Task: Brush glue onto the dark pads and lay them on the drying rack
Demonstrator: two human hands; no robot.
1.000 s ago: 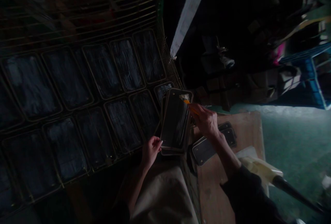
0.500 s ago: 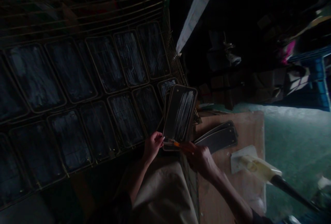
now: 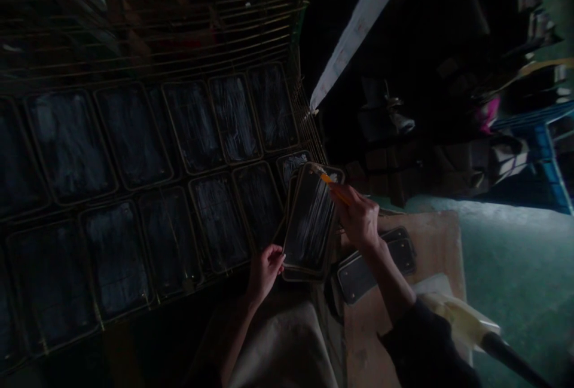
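Note:
My left hand (image 3: 264, 268) is closed on the near left corner of a dark framed slate (image 3: 309, 220), the top one of a small stack. My right hand (image 3: 359, 214) is closed on a brush with an orange handle (image 3: 330, 183), and its bristles touch the slate's far right corner. White streaks run lengthwise over the slate's right half. My lap, covered in pale cloth (image 3: 287, 346), lies below the stack.
Several streaked slates (image 3: 134, 137) lie in rows on a wire rack (image 3: 156, 35) to the left. Two dark slates (image 3: 376, 259) rest on a wooden board (image 3: 430, 244) at right. A pale container with a dark handle (image 3: 461, 319) sits on the board's near edge. Blue crates (image 3: 547, 149) stand far right.
My right hand moved the brush from the slate's near edge back up to its far right corner. More white streaks cover the slate than a second ago. The left hand kept its grip.

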